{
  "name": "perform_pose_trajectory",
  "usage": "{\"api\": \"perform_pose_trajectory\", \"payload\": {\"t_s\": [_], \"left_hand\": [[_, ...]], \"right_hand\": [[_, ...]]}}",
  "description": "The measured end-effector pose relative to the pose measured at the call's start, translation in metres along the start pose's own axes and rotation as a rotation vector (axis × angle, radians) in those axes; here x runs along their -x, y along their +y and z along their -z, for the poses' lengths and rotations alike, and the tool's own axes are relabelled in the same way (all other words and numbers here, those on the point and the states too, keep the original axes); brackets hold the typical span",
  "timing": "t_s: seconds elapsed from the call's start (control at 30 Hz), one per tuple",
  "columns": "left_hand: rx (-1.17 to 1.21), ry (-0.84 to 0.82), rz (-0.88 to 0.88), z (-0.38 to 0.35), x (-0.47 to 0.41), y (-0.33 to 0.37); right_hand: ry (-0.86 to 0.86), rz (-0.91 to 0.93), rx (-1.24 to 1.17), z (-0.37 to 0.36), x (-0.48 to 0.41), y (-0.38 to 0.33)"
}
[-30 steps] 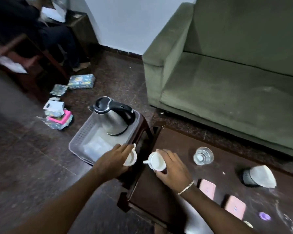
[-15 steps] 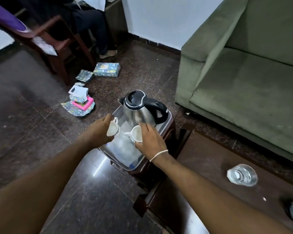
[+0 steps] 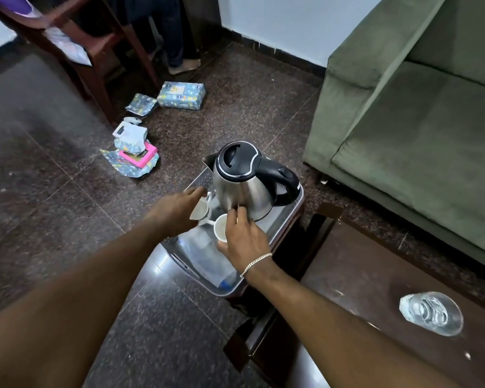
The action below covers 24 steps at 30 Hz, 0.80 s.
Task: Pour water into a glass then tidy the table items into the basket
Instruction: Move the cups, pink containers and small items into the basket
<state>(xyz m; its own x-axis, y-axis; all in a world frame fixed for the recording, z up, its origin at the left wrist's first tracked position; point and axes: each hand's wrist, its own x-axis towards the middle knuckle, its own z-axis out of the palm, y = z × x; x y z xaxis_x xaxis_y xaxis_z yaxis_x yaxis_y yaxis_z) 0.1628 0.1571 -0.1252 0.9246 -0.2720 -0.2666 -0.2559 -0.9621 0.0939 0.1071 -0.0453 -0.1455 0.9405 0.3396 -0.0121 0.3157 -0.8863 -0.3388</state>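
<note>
A white cup (image 3: 200, 210) is gripped by the left hand (image 3: 177, 211) and another cup (image 3: 221, 227) by the right hand (image 3: 242, 242), both held inside the basket (image 3: 284, 219) beside the kettle (image 3: 242, 183). The glass (image 3: 431, 313) is left on the table's (image 3: 361, 275) right edge.

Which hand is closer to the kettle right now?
Right. The right hand, holding a white cup, has fingertips at the kettle base. The left hand, with another cup, sits farther left.

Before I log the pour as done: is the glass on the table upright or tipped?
Upright. The glass stands on the dark table, its round rim facing up, and it looks to hold water.
</note>
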Motion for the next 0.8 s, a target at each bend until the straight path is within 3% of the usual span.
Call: {"api": "perform_pose_trajectory", "payload": {"t_s": [0.27,0.8], "left_hand": [[-0.055,-0.007,0.006,-0.006,-0.014,0.004],[-0.047,0.032,0.09,-0.013,-0.019,0.013]], "right_hand": [[0.114,-0.043,0.255,0.002,0.009,0.046],[0.033,-0.181,0.238,-0.002,0.012,0.04]]}}
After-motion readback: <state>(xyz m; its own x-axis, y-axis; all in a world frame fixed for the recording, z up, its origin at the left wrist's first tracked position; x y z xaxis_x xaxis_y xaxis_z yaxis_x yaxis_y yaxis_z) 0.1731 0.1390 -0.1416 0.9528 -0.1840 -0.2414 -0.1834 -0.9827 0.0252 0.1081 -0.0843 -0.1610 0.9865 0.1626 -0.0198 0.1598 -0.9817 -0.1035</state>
